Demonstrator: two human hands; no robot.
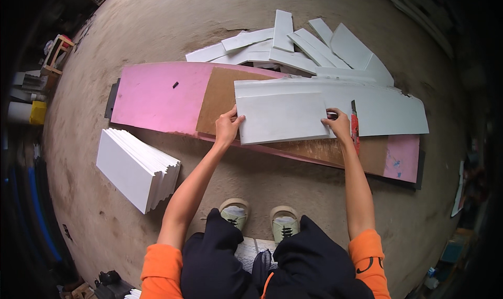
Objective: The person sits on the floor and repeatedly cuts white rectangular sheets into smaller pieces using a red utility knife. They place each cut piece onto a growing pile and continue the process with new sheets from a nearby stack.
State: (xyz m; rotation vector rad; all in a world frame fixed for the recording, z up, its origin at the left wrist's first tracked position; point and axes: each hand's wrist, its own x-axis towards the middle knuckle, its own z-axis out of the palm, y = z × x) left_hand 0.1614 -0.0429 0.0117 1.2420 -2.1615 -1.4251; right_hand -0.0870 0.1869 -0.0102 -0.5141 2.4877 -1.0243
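A white rectangular foam panel (283, 120) lies between my two hands, tilted a little and covering part of a longer white foam sheet (387, 113). My left hand (227, 126) is closed on the panel's left edge, its thumb on the front face and its other fingers partly hidden. At the opposite edge, my right hand (338, 124) pinches the panel between thumb and fingers. Just right of that hand, a utility knife (354, 126) with a red handle and dark tip rests on the long sheet.
Beneath the sheet runs a low pink work board (157, 97) with a brown board (212, 102) on top. White offcuts (314, 50) are heaped beyond it. A stack of white panels (128, 168) stands on the floor at left. A small black piece (175, 84) lies on the pink surface.
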